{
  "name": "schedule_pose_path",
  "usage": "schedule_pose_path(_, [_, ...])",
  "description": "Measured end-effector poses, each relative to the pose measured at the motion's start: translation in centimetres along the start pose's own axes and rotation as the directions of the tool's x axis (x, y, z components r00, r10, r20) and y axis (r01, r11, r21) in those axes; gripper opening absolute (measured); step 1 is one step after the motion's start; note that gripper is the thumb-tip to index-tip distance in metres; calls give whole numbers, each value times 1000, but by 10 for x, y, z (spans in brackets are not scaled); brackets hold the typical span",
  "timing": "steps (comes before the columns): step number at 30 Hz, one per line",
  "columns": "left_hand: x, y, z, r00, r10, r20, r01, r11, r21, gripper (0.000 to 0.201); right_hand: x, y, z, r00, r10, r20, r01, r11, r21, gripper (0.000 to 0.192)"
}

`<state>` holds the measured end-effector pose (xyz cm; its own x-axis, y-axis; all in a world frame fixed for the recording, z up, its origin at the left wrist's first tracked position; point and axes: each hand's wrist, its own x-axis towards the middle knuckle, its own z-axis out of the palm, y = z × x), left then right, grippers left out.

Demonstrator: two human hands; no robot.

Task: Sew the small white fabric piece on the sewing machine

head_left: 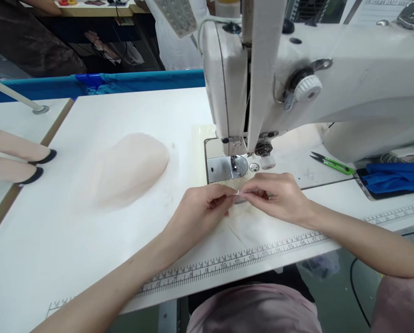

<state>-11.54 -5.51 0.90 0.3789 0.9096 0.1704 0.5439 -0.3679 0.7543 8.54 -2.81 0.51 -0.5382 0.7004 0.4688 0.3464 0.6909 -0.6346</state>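
I see a small, sheer, pale pink fabric piece (239, 198), thin and nearly transparent. It lies on the white table (89, 240) just before the sewing machine's metal needle plate (227, 167). My left hand (200, 212) and right hand (279, 194) meet over it, fingers (227, 200) pinching its edges. Open table extends leftward; the table's ruled front edge lies near.

A white sewing table (71, 240) carries everything here. A printed ruler strip (234, 259) runs along its near edge. Left of centre lies a soft heap of pale sheer fabric (130, 169). The white sewing machine (297, 88) stands at the far right, with green thread snips (333, 163) and a folded blue cloth (396, 180) lying beside its base.
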Motion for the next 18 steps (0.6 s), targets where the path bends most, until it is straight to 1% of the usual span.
schedule_pose_path(1, [-1,0,0,997,64,-46,-60,995,73,12,0,0,0,1000,2,-7,-2,1000,0,7])
schedule_pose_path(3, [-2,0,1,970,208,-126,-174,955,240,12,0,1,0,999,35,-22,-34,999,18,8])
schedule_pose_path(5, [-4,0,3,932,326,-157,-251,895,368,10,-1,1,0,998,56,-18,-55,997,50,12])
schedule_pose_path(7, [-5,-1,4,908,387,-163,-289,857,427,8,-2,2,1,999,39,1,-39,997,68,11])
schedule_pose_path(10, [-6,-3,4,884,433,-175,-318,833,453,7,-3,2,4,1000,8,1,-8,998,61,10])
schedule_pose_path(12, [-5,-5,4,877,447,-176,-330,827,456,6,-3,1,4,1000,18,-5,-17,999,43,10])
schedule_pose_path(15, [-2,-10,5,877,444,-183,-324,828,457,6,-1,1,-1,999,33,2,-33,999,35,9])
schedule_pose_path(18, [-3,-10,14,885,420,-200,-303,846,439,8,-7,4,-5,998,42,45,-42,999,2,10])
